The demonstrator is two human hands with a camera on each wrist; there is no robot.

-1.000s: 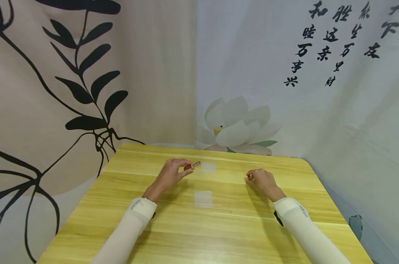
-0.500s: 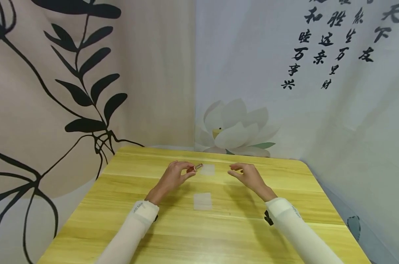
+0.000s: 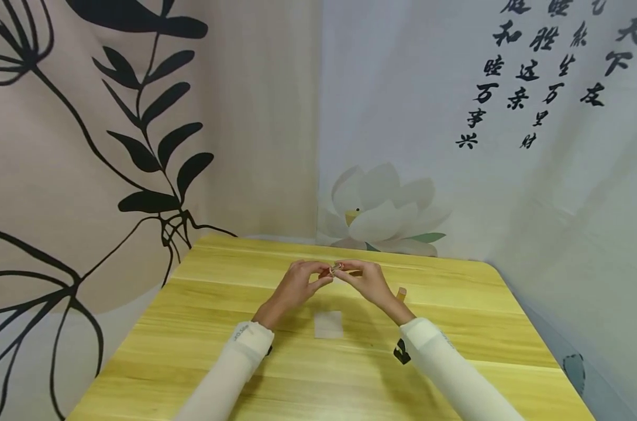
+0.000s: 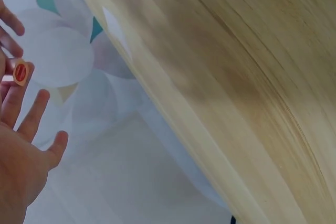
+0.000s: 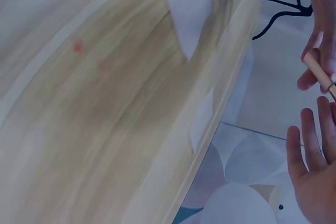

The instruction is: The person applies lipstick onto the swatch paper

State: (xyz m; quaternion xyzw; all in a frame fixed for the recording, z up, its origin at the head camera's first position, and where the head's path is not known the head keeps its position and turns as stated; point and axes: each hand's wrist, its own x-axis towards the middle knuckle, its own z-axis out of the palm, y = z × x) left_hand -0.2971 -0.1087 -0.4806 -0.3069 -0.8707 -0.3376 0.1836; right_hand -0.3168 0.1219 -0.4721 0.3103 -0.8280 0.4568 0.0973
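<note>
My left hand (image 3: 299, 283) pinches a small lipstick-like tube (image 3: 336, 268) above the far half of the table. From the right, my right hand (image 3: 368, 280) meets it, thumb and fingertips pinching the other end. In the left wrist view, the end of the tube (image 4: 20, 73) shows a red oval inside an orange-pink rim. The right wrist view shows the tube (image 5: 317, 69) slanting out from the left fingers, a dark band near the frame edge. The right hand's other fingers (image 5: 312, 145) are spread there, its thumb out of frame.
A short orange piece (image 3: 401, 293) stands on the wooden table (image 3: 234, 345) behind the right wrist. One pale square patch (image 3: 328, 324) lies nearer the front; another (image 3: 341, 279) is partly hidden beneath the hands. Printed cloth (image 3: 255, 117) hangs behind the table.
My right hand has moved left, opened its fingers and come together with the left hand at the tube. The left hand has moved slightly right. The orange piece has come into sight.
</note>
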